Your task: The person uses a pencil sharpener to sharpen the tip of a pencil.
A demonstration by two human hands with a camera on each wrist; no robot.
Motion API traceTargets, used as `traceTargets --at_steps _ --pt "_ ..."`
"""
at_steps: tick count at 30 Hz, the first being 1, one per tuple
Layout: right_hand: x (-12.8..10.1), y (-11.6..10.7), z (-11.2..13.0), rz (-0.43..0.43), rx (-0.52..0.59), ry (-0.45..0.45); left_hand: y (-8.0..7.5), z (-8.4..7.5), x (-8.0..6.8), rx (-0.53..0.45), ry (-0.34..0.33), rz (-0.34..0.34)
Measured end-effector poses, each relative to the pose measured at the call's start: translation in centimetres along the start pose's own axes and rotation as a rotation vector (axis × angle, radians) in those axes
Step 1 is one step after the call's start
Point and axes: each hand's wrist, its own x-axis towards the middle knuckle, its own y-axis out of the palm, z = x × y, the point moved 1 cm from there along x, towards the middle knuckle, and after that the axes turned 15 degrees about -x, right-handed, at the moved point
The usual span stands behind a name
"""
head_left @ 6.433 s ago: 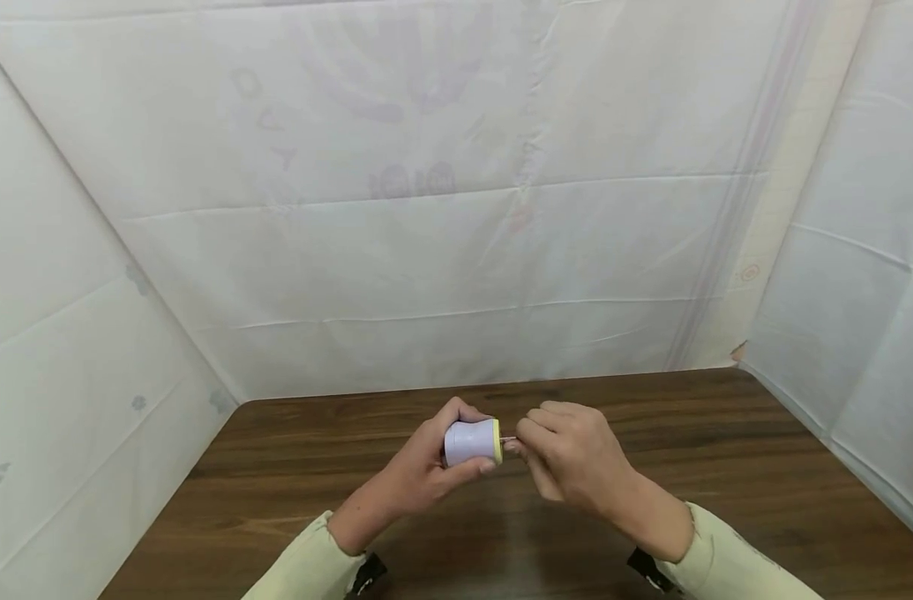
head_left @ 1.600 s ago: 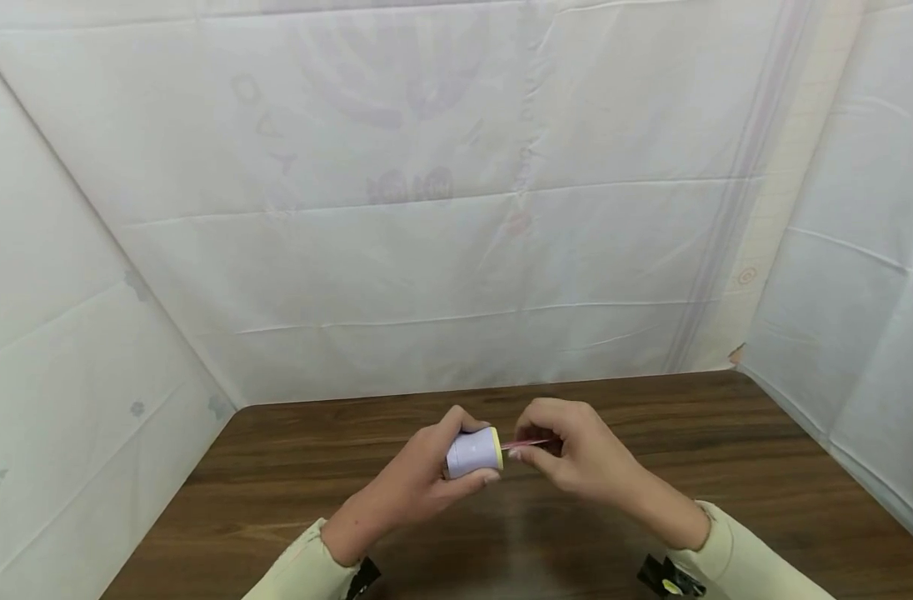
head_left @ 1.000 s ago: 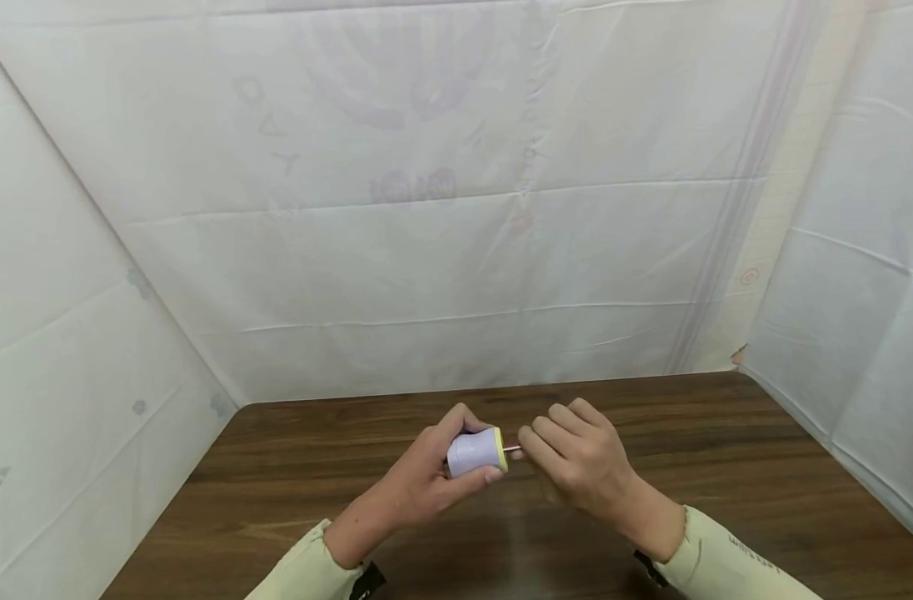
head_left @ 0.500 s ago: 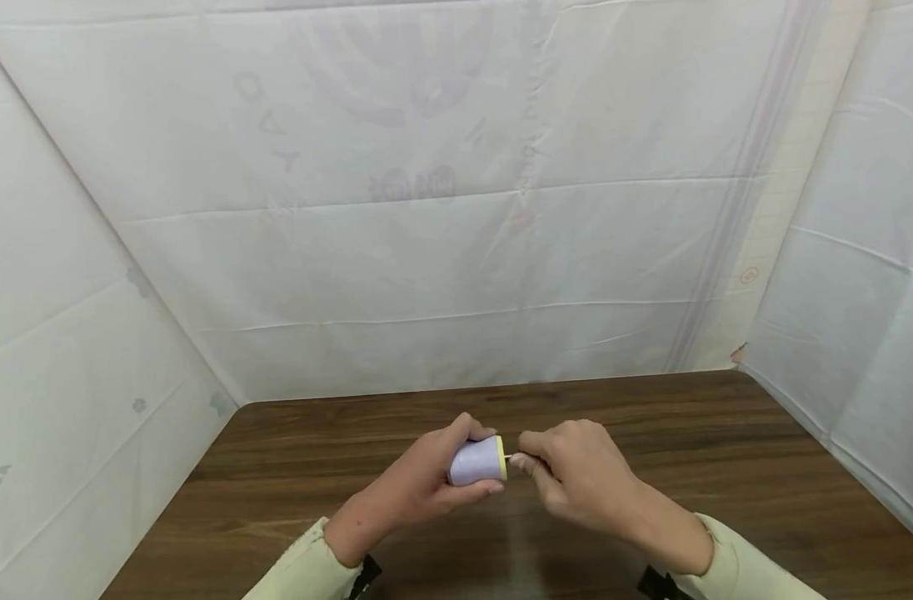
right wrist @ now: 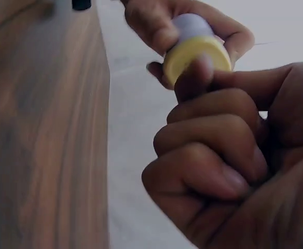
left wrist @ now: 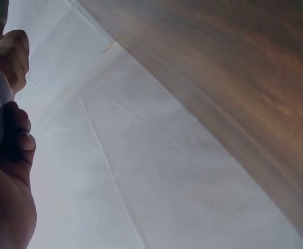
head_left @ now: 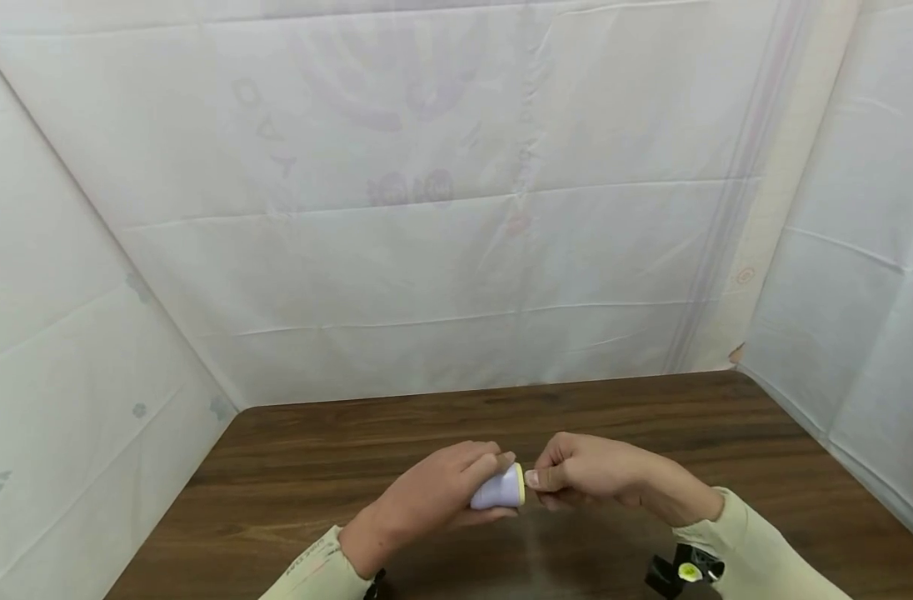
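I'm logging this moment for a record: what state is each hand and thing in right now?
Left hand: grips the lilac container, held above the table.
Lilac container: lying sideways in the hand, yellow end toward the right hand.
Right hand: fingers curled, thumb tip at the yellow end; what it pinches is hidden.
Wooden table: bare where visible.

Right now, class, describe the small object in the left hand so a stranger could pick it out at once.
Start at the dark brown wooden table walled by white sheets. Just above its near middle two bare hands meet; the left hand grips a small pale lilac plastic cylinder. Its yellow end rim, facing the right hand, marks it out.
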Motion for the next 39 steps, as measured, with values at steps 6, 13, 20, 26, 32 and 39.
traceTargets --at_steps 6,13,20,26,32,39 --pt "0.2 0.1 0.7 -0.324 -0.383 -0.163 -0.6 0.4 -0.4 -0.174 -0.175 -0.057" --pt "1.3 0.5 1.5 -1.087 -1.189 -0.693 -1.4 0.3 -0.1 -0.473 -0.305 -0.288" --pt "1.6 0.4 2.5 -1.386 -1.519 -0.852 -1.7 0.0 0.5 -0.781 -0.381 -0.297" --pt "1.9 0.7 2.1 -1.468 -1.597 -0.735 -1.4 -0.1 0.6 -0.917 -0.404 -0.295" --pt "1.9 0.9 1.6 -1.389 -1.54 -0.793 -1.3 -0.2 0.6 -0.919 -0.408 -0.276" --pt "1.8 1.2 0.6 -1.165 -1.453 -0.711 -1.5 -0.1 0.1 -0.781 -0.44 -0.2"
